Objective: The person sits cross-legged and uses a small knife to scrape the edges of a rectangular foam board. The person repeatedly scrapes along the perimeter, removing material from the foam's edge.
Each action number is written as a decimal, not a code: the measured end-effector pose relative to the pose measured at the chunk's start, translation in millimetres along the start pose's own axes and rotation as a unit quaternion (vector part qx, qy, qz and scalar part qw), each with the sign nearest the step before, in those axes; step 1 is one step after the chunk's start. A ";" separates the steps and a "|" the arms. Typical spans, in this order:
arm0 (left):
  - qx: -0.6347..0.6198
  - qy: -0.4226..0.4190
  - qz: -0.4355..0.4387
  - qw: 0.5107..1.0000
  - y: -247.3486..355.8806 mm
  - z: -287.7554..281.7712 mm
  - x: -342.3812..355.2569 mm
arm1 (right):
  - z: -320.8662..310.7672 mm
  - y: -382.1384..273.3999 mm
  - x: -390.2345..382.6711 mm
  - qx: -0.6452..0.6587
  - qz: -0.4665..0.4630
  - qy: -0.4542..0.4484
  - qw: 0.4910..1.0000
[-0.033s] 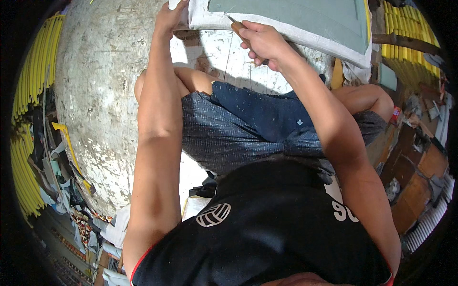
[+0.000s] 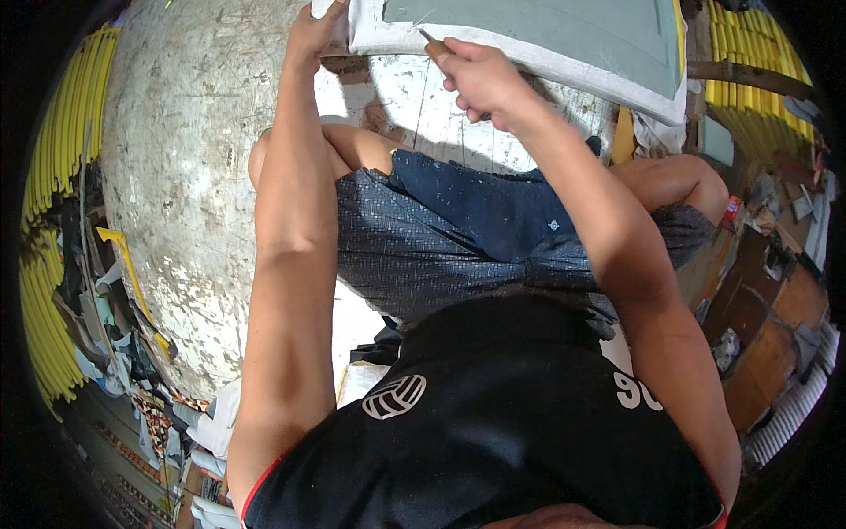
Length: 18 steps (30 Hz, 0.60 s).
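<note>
At the top of the view lies a flat padded panel [image 2: 546, 26], grey-green in the middle with white cloth folded round its edge. My left hand [image 2: 313, 37] is closed on the panel's near left corner, its fingers partly cut off by the frame's top. My right hand [image 2: 485, 81] grips a small pointed tool with a wooden handle [image 2: 435, 50]. Its metal tip is at the white cloth border, beside some loose threads. Whether that tip is a blade or a spike is too small to tell. The fingers cover most of the handle.
I sit cross-legged on a worn, paint-flecked board [image 2: 176, 176]. Yellow slatted stacks [image 2: 66, 123] stand at the left, with more at the upper right. A yellow strip [image 2: 123, 264] and cloth scraps lie along the left edge. Brown board pieces [image 2: 762, 379] lie at the right.
My right hand has shifted very slightly left and turned, so less of the tool's handle shows. The left hand and the panel look unmoved.
</note>
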<state>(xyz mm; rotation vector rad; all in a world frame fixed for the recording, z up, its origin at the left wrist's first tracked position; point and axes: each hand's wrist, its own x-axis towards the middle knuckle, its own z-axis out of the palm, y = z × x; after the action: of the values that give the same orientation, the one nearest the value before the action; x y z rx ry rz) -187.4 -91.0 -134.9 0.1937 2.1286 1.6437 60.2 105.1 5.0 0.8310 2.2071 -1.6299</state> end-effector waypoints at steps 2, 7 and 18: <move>0.050 0.027 -0.003 0.998 -0.7 8.2 4.5 | 10.3 30.4 5.8 -0.159 -0.148 0.077 0.973; 0.050 0.059 0.006 0.997 5.9 9.7 -2.2 | 8.6 13.2 -10.7 -0.100 -0.062 0.060 0.991; 0.047 0.059 0.005 0.997 -1.3 10.1 -0.4 | 15.0 90.1 16.0 -0.255 -0.254 0.167 0.918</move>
<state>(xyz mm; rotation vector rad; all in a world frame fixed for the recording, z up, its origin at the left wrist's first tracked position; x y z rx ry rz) -182.6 -82.6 -138.0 0.1397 2.2980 1.5974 99.1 113.7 -78.8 0.4244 3.0941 -1.0172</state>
